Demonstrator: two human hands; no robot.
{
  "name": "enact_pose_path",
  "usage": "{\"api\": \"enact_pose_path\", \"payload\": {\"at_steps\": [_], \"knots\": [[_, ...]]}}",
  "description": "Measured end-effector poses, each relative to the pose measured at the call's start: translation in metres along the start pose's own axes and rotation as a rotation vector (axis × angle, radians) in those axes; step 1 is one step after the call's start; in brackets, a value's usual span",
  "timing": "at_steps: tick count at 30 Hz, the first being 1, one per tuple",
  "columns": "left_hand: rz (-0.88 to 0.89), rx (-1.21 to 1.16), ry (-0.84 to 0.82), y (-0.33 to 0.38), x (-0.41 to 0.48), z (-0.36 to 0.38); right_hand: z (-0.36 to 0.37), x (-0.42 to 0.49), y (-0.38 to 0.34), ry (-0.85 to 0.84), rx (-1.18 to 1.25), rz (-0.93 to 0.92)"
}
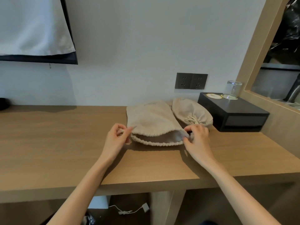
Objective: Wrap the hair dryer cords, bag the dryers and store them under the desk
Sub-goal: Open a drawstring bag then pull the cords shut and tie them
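Centrally, a beige drawstring bag (pixel 151 120) lies flat on the wooden desk (pixel 65 135), its ribbed mouth gaping toward the lower edge of the frame; the left hand (pixel 117 138) pinches the cord at the mouth's left corner between thumb and forefinger; the right hand (pixel 197 139) pinches the gathered cloth at the right corner, fingers curled; what lies inside cannot be told; just beside it to the right, a second bag (pixel 192 112) bulges, tied shut with a bow; further right a black box (pixel 233 114) carries a glass (pixel 232 89); left of the hands a broad stretch of wood runs to the frame's left edge; the desk's front edge crosses below the wrists, a white cable (pixel 129 211) on the floor beneath.
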State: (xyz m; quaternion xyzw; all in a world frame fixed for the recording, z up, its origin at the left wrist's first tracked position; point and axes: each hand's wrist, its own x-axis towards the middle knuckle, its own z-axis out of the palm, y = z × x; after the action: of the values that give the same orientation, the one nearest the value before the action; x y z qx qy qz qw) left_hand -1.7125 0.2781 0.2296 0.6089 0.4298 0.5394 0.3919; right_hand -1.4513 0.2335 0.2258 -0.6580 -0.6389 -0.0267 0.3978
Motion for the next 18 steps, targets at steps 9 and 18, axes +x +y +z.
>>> {"api": "enact_pose_path", "payload": {"at_steps": [9,18], "knots": [[0.069,-0.003,-0.091,-0.006,-0.014,-0.020,0.030,-0.010,-0.079,-0.109,-0.088,-0.517],[0.200,0.202,-0.069,-0.015,-0.016,-0.031,0.066,-0.015,-0.079,-0.197,-0.039,-0.359]]}}
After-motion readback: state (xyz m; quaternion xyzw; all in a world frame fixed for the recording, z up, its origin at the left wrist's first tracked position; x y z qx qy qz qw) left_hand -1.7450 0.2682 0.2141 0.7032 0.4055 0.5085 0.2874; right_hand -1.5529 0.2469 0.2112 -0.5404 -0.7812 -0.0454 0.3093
